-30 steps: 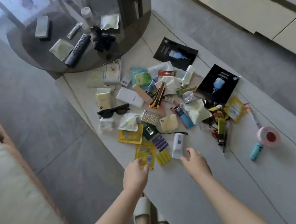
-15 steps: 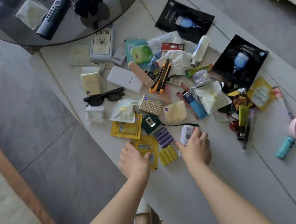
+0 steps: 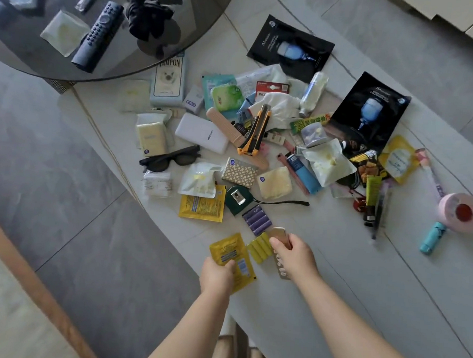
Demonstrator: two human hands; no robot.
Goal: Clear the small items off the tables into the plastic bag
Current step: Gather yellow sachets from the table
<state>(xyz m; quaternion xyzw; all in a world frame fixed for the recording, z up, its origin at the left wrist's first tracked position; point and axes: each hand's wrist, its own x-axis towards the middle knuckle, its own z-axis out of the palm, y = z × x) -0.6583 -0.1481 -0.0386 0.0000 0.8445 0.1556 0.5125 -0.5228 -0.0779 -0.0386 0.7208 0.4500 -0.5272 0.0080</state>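
Many small items lie heaped on the long white table (image 3: 362, 283). My left hand (image 3: 218, 274) pinches the near corner of a yellow sachet (image 3: 234, 257) at the table's front edge. My right hand (image 3: 297, 251) grips a small white tube (image 3: 281, 238) and holds it just above the table, beside a yellow battery pack (image 3: 258, 248). A purple battery pack (image 3: 256, 220) and a green tape measure (image 3: 238, 201) lie just beyond. No plastic bag is in view.
Sunglasses (image 3: 170, 159), a white power bank (image 3: 202, 132), an orange utility knife (image 3: 256, 130) and two black mask packets (image 3: 369, 112) sit in the heap. A pink tape roll (image 3: 459, 211) lies far right. The round glass table (image 3: 206, 24) holds a remote (image 3: 97, 36).
My right hand closed on the white tube and lifted it toward me. My left hand took hold of the yellow sachet and drew it closer. The camera moved nearer.
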